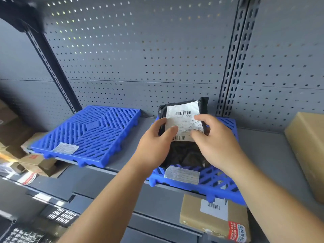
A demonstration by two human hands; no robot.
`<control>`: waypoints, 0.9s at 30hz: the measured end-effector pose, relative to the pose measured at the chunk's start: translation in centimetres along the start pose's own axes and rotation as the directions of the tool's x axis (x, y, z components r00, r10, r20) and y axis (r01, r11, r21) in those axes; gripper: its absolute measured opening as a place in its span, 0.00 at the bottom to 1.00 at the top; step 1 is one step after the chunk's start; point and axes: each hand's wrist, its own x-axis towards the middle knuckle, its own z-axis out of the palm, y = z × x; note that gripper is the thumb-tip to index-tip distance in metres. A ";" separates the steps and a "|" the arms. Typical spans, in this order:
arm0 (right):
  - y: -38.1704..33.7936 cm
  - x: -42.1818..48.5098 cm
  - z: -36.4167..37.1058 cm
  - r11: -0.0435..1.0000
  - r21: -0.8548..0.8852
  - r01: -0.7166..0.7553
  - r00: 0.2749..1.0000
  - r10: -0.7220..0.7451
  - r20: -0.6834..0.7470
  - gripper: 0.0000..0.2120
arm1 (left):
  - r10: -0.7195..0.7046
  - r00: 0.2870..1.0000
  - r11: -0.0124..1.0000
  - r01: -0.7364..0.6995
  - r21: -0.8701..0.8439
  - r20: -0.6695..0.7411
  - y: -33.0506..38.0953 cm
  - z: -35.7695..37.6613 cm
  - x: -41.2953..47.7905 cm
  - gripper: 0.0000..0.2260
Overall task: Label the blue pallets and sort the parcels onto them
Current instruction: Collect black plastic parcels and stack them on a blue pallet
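Both arms reach forward to a black parcel (185,155). The left hand (154,142) grips its left side with the thumb on the white slip (184,114). The right hand (215,141) holds its right side with bent fingers. The parcel seems to rest, tipped up, on the right blue pallet (219,179), which has a label (182,175) at its front edge. To the left of that pallet sits the other blue pallet (91,130). This looks like the sorting step. Next, I think the parcel must be laid flat on that pallet and let go.
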 end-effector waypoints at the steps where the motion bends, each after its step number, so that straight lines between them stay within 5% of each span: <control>1: -0.2 0.4 0.4 1.000 -0.018 -0.025 1.000 0.025 -0.012 0.23 | 0.001 0.999 1.000 -0.001 0.002 0.033 -0.2 -0.3 0.8 0.31; 14: -1.1 2.1 6.3 0.974 -0.123 -0.190 0.981 0.183 -0.066 0.25 | 0.021 0.969 0.998 -0.034 0.049 0.245 -3.8 -4.1 7.2 0.20; 27: -2.0 1.4 7.3 0.935 -0.304 -0.181 0.980 0.148 -0.130 0.26 | 0.068 0.949 0.981 -0.119 0.151 0.307 -4.7 -5.4 8.4 0.26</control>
